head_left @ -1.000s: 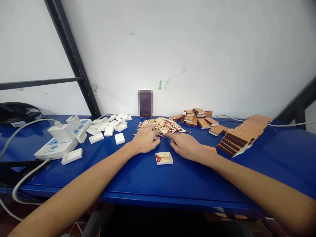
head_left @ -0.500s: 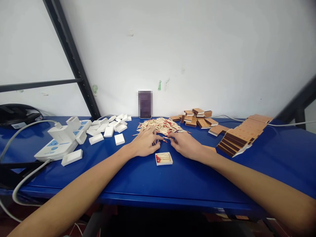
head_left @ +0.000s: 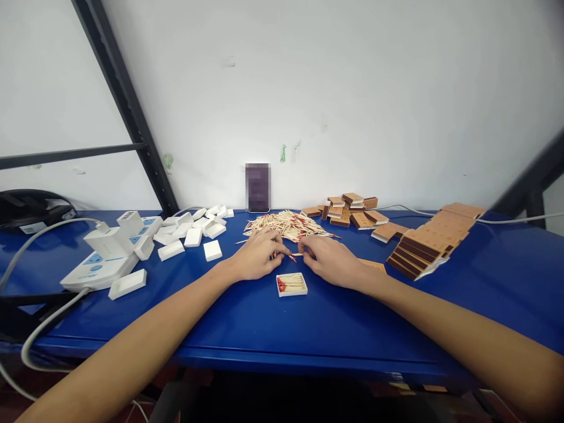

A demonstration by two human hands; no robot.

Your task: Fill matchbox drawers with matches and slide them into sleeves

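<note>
A heap of red-tipped matches (head_left: 288, 224) lies on the blue table (head_left: 282, 329). Just in front of it my left hand (head_left: 255, 258) and my right hand (head_left: 328, 258) rest close together, fingers curled and pinched on a small bunch of matches (head_left: 294, 255) held between them. Right below the hands sits an open white matchbox tray (head_left: 291, 284) partly filled with matches, heads to the left.
Several empty white trays (head_left: 194, 232) lie at the left, beside a white power strip (head_left: 108, 252) with cables. Brown matchbox sleeves (head_left: 352, 210) are piled behind, and a flat stack of sleeves (head_left: 429, 242) stands at the right. A dark phone (head_left: 258, 187) leans on the wall.
Both hands have drawn back from the heap toward me and come together, now pinching a few matches just above the tray. The camera tilted slightly.
</note>
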